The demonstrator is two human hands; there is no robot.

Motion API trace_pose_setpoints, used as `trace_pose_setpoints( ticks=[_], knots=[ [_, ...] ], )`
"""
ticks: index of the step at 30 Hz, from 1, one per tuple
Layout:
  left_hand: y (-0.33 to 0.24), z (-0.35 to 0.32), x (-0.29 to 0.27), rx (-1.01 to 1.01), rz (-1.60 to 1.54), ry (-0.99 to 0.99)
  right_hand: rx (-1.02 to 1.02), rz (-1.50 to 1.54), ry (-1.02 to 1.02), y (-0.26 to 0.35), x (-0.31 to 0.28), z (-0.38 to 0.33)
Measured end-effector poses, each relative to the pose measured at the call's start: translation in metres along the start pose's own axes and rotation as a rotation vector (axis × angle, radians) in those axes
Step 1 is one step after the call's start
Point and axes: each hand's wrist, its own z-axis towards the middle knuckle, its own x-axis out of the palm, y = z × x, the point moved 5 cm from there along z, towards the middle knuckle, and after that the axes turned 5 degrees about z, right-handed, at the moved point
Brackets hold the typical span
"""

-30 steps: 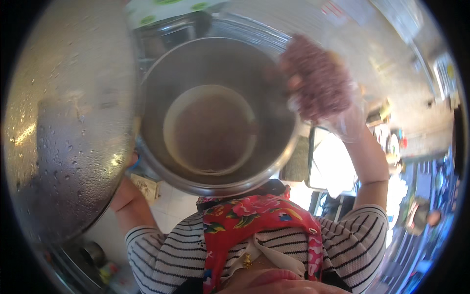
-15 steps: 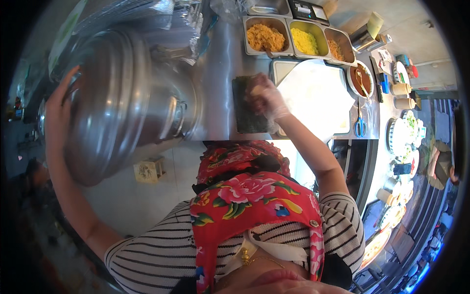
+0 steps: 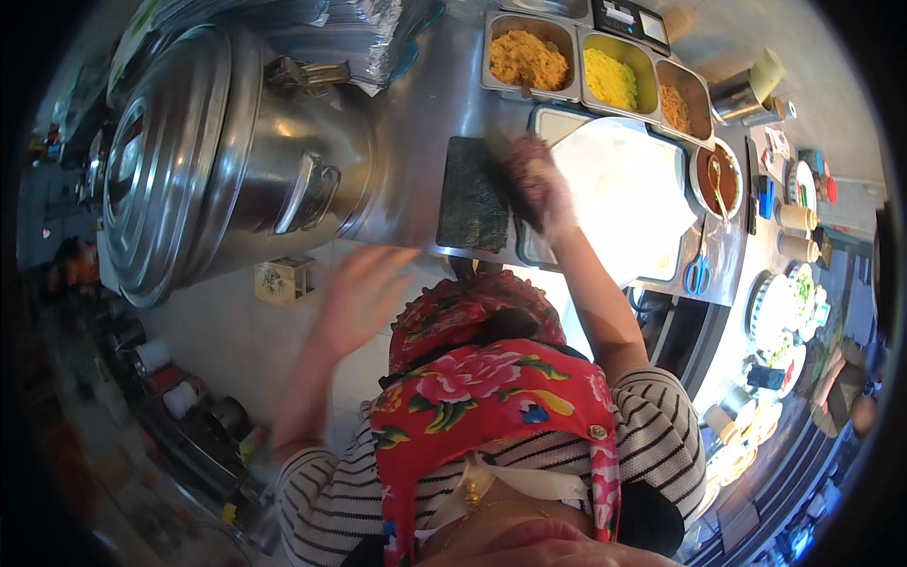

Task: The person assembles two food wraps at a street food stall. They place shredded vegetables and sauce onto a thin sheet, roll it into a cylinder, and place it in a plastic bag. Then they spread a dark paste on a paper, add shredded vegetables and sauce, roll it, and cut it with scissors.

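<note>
My left hand [image 3: 364, 298] is in the air in front of the counter edge, blurred, its fingers stretched out and nothing in them. To its upper left stands a big steel pot [image 3: 274, 142] with its domed lid [image 3: 156, 170] on. My right hand [image 3: 546, 184], in a clear plastic glove, is closed around a dark purple lump that looks like rice. A dark seaweed sheet [image 3: 508, 180] stands tilted against its left side, smeared by motion. Just left, more dark seaweed [image 3: 470, 203] lies flat on the steel counter. White sheeting [image 3: 619, 189] covers a tray right of this hand.
Steel pans of orange-brown shredded filling [image 3: 527, 61], yellow bits [image 3: 610, 78] and brown shreds [image 3: 675, 109] line the back. A bowl of red-brown sauce [image 3: 715, 180] with a spoon and blue-handled scissors [image 3: 697, 274] are at the right. Metal tongs [image 3: 307, 73] lie behind the pot.
My left hand has come off the pot lid and moved right and toward me; the lid has settled on the pot. My right hand has shifted right, with a dark sheet lifted beside it.
</note>
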Motion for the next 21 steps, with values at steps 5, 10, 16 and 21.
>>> trace_pose_setpoints(
  ticks=[5, 10, 16, 21],
  knots=[
    [0.008, 0.064, 0.126, 0.349, 0.152, -0.252, -0.389, -0.196, 0.041, 0.131, 0.015, -0.085],
    [-0.011, 0.079, 0.145, 0.321, -0.055, -0.222, -0.251, -1.364, -0.110, 0.201, 0.007, -0.154],
    [-0.132, 0.102, 0.233, 0.653, -0.044, 0.046, -0.262, -1.511, 0.180, 0.144, -0.068, -0.127],
    [-0.172, 0.097, 0.269, 0.540, -0.045, -0.171, -0.479, -1.457, 0.117, 0.146, -0.074, -0.129]
  ],
)
